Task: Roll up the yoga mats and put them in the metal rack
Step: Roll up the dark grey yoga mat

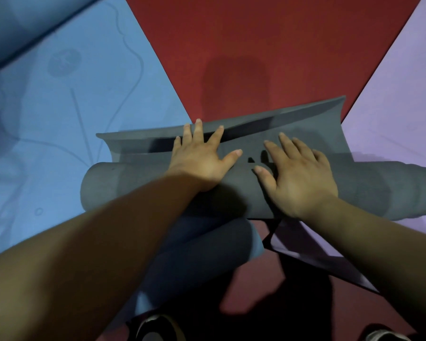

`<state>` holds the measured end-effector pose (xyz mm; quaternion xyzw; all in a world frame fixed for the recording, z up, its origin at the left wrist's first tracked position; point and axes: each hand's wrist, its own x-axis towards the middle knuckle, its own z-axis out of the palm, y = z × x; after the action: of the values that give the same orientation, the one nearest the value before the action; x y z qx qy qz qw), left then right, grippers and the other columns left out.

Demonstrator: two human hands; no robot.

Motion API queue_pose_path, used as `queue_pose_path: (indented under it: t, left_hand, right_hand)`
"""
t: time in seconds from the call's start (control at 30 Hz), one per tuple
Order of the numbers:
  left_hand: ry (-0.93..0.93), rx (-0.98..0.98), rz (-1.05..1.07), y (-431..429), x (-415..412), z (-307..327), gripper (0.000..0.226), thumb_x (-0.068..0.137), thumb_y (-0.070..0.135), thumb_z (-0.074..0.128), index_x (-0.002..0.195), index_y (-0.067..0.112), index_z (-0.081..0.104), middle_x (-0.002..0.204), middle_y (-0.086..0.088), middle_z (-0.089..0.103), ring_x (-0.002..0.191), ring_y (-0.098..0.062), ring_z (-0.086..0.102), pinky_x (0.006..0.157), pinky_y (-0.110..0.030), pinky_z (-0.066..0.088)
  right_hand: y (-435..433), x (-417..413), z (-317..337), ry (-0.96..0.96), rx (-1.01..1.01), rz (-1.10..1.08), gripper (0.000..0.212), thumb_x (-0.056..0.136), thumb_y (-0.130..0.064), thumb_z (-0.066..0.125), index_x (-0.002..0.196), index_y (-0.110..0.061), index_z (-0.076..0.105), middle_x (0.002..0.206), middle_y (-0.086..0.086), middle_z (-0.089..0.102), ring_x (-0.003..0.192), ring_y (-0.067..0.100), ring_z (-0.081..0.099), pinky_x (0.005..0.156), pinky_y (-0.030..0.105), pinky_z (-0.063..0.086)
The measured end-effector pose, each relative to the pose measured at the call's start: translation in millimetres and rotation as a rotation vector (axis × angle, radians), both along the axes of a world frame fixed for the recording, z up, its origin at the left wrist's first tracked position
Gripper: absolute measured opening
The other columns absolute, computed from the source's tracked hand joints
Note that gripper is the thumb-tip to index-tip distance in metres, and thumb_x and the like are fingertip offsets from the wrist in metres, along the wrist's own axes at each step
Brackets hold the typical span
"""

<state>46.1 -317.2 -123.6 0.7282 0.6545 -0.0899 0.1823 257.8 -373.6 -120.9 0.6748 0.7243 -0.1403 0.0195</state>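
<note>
**A:** Head view: what are the hands doing?

**B:** The left hand (199,158) and right hand (298,175) are lying flat, fingers straight and spread, pressing on the grey mat (123,185) and gripping nothing. The mat is lying across the red mat (256,45), almost fully rolled, and a short flap (293,124) is lifting ahead of the fingertips. The flat palms are probably keeping the roll tight and even.

**A:** Is any writing showing?

**B:** None is legible. The round emblem (64,62) on the blue mat (96,114) is too faint. The rack is not appearing.
</note>
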Motion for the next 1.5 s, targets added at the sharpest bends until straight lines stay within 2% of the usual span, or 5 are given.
queue_pose_path:
  t: [0.6,0.83,1.03,1.27,1.5]
  left_hand:
    - [0.043,0.022,-0.011,18.2,-2.8,7.2,0.088,0.086,0.087,0.018,0.16,0.041,0.005,0.17,-0.01,-0.004,0.155,-0.034,-0.006,0.125,-0.05,0.005]
    - [0.075,0.073,-0.054,12.3,-2.1,3.7,0.089,0.087,0.086,0.013,0.161,0.037,0.008,0.17,-0.008,0.0,0.156,-0.032,-0.002,0.125,-0.051,0.006]
    - [0.068,0.139,-0.035,9.8,-0.1,0.7,0.089,0.086,0.087,0.01,0.16,0.037,0.016,0.169,-0.008,0.012,0.155,-0.031,0.007,0.125,-0.052,0.011]
    - [0.052,0.14,-0.034,16.0,-0.6,1.1,0.089,0.087,0.086,0.009,0.16,0.037,0.015,0.169,-0.008,0.013,0.155,-0.031,0.008,0.125,-0.05,0.011]
    - [0.044,0.143,-0.015,28.7,0.4,0.4,0.084,0.09,0.081,0.01,0.16,0.035,0.019,0.168,-0.007,0.017,0.155,-0.031,0.01,0.125,-0.05,0.013]
  right_hand:
    - [69.7,4.7,-3.7,0.068,0.118,-0.059,0.067,0.099,-0.061,0.031,0.157,-0.028,0.03,0.167,0.009,0.023,0.154,0.033,0.017,0.122,0.055,0.015]
    - [82.3,5.0,-5.9,0.072,0.12,-0.072,0.068,0.098,-0.062,0.03,0.156,-0.028,0.031,0.166,0.008,0.026,0.153,0.033,0.019,0.122,0.055,0.018]
    - [75.8,3.4,1.2,0.072,0.109,-0.072,0.066,0.097,-0.063,0.028,0.15,-0.026,0.042,0.164,0.011,0.03,0.15,0.032,0.027,0.12,0.057,0.021]
    - [35.3,6.1,-3.3,-0.02,0.074,-0.029,0.076,0.093,-0.072,0.013,0.156,-0.032,0.028,0.167,0.005,0.024,0.153,0.027,0.02,0.121,0.057,0.019]
    - [53.6,6.7,-4.1,0.007,0.095,-0.035,0.073,0.095,-0.071,0.021,0.156,-0.032,0.03,0.166,0.004,0.027,0.153,0.026,0.02,0.121,0.053,0.019]
